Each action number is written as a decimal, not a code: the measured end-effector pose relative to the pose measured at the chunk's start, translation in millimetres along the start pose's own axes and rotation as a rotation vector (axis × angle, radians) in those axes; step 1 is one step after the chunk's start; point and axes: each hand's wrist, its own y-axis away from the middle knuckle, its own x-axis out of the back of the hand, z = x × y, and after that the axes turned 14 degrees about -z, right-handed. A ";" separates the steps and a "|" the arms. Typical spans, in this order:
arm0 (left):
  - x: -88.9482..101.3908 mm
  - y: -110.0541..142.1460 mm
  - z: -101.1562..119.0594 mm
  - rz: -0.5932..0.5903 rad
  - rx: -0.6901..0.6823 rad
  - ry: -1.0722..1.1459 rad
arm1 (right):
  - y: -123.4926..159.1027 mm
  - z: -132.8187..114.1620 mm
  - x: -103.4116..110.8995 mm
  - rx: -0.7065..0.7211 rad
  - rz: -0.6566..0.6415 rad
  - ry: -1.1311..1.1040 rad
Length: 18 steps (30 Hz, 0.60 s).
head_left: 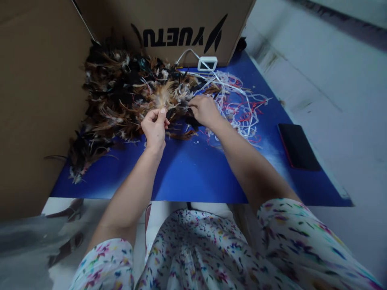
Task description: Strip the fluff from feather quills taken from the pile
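Pinched between the thumb and fingers of my left hand is a small bunch of light tan feathers, fanned upward. My right hand is just to the right, its fingertips closed together at the edge of the pile; what they grip, if anything, is too small and dark to make out. A large heap of brown and black feathers spreads behind and left of both hands. Right beside my right hand lies a tangle of white and red strings.
A cardboard box with upside-down lettering stands at the back, and another cardboard panel walls the left side. A small white framed device sits before the box. A dark phone-like slab lies at the right of the blue table.
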 end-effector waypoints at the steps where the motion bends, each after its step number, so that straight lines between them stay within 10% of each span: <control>1: -0.3 0.3 0.1 -0.005 0.003 0.005 | 4.2 -2.2 5.4 -0.040 0.043 -0.057; 10: -8.6 6.4 1.1 -0.062 0.072 0.052 | 43.6 -46.1 27.0 -0.229 0.249 -0.882; 18: -12.3 8.8 -4.7 -0.118 0.068 0.043 | 80.2 -60.2 27.0 -0.410 0.282 -1.114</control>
